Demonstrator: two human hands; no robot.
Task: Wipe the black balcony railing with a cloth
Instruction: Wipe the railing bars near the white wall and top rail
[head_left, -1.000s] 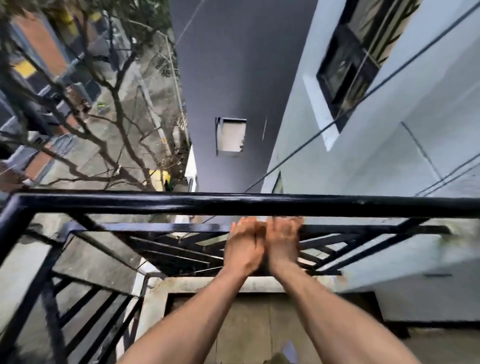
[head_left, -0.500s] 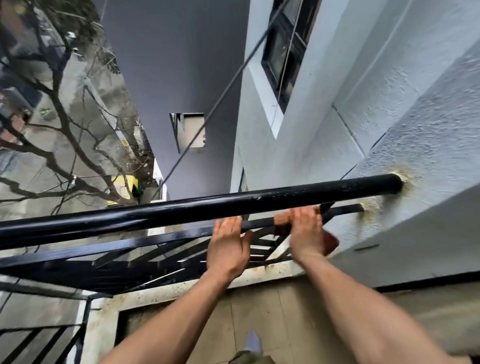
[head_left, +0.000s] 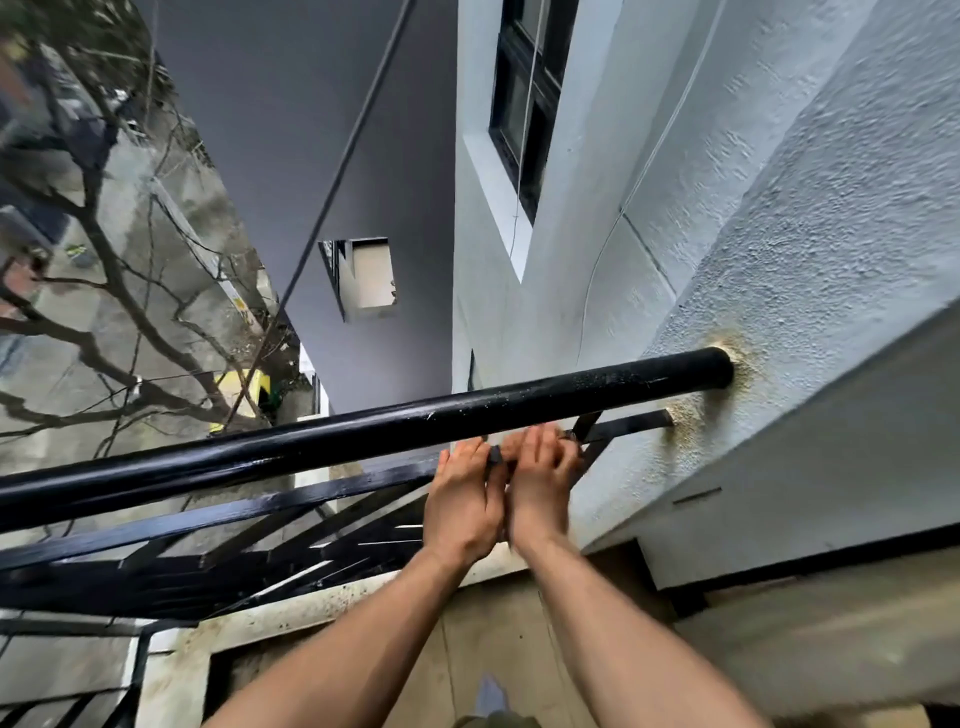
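The black balcony railing has a round top rail (head_left: 363, 431) running from lower left to the wall at the right, with a flat lower bar (head_left: 270, 501) beneath it. My left hand (head_left: 462, 499) and my right hand (head_left: 540, 483) lie side by side on the lower bar, just under the top rail, near the wall end. The left fingers reach forward, fairly straight, onto the bar. My right hand covers the cloth on the bar. Only a small dark scrap of the cloth (head_left: 494, 456) shows between the hands; the rest is hidden.
A rough white wall (head_left: 779, 291) stands at the right, stained where the rails enter it. Slanted black bars (head_left: 311, 551) fill the railing below. A concrete ledge (head_left: 291, 608) runs under them. Beyond is a deep drop to a street with a bare tree (head_left: 104, 291).
The view has swung right toward the wall end of the railing. My hands spread apart half a second ago, the right one on a brownish cloth, and now sit pressed together again.
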